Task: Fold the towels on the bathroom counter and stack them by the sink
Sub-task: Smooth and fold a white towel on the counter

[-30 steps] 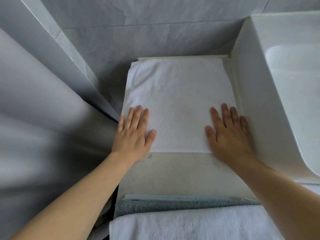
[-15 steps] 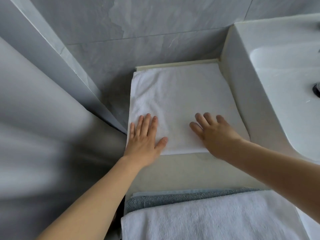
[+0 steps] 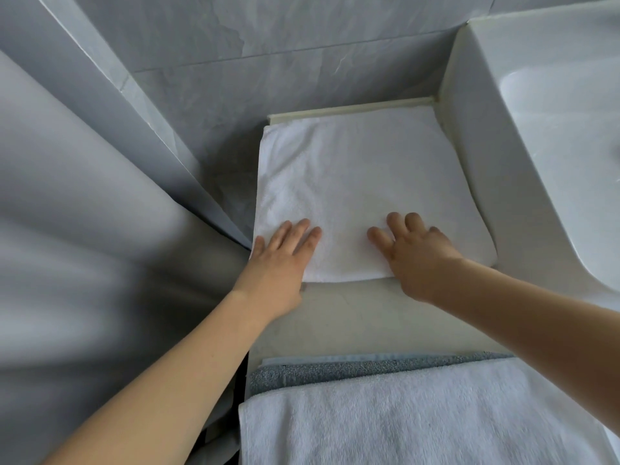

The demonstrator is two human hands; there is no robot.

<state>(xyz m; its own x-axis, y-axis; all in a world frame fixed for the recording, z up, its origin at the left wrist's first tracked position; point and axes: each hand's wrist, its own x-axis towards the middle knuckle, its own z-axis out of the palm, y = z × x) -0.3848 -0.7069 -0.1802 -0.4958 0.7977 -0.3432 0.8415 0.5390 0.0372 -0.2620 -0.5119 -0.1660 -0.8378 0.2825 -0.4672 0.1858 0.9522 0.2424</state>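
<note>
**Two hands flat on one folded towel**

One folded white towel (image 3: 362, 193) lies on the counter (image 3: 352, 323), touching the sink (image 3: 536, 146). The left hand (image 3: 275, 263) and right hand (image 3: 416, 260) press its near edge, fingers spread, gripping nothing. Three more towels wait nearer: white towel (image 3: 402, 421), grey towel (image 3: 352, 370), pale blue towel (image 3: 335, 359).

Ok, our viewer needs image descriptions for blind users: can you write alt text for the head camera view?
Two bare hands, the left hand and right hand, press flat on a folded white towel on a bathroom counter beside a white sink. Nearer the camera lie a grey towel and another white towel.
</note>
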